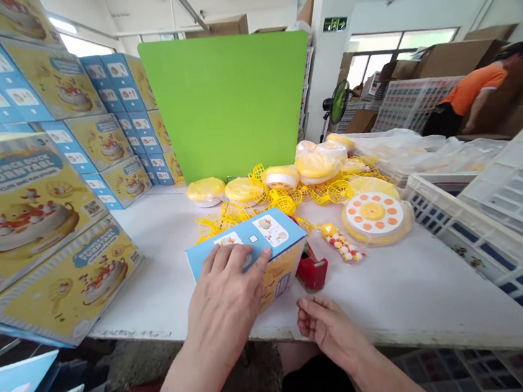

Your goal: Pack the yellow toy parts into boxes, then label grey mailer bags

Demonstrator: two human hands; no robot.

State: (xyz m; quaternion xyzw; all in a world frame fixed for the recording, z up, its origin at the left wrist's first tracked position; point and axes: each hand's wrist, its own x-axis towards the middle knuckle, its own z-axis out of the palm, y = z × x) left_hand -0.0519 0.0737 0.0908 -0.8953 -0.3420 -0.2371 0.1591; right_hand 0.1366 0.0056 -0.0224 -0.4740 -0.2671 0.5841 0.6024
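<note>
A blue and yellow printed box [281, 269] lies near the table's front edge. My left hand [227, 287] rests on its blue top face, fingers apart and laid across it. Right of the box, my right hand [324, 326] is at the table edge with its fingers curled; whether anything is between them is too small to tell. A red tape dispenser [313, 271] stands just behind that hand, against the box's right side. Further right are a bag of red, white and yellow pieces [342, 243] and a bagged round turntable [373, 214].
Printed boxes [43, 212] are stacked at the left. Yellow nets [230, 215] and bagged yellow turntables [245, 190] lie behind, before a green board [232, 99]. White crates [495, 240] stand at the right. A person in orange [472, 89] bends in the background.
</note>
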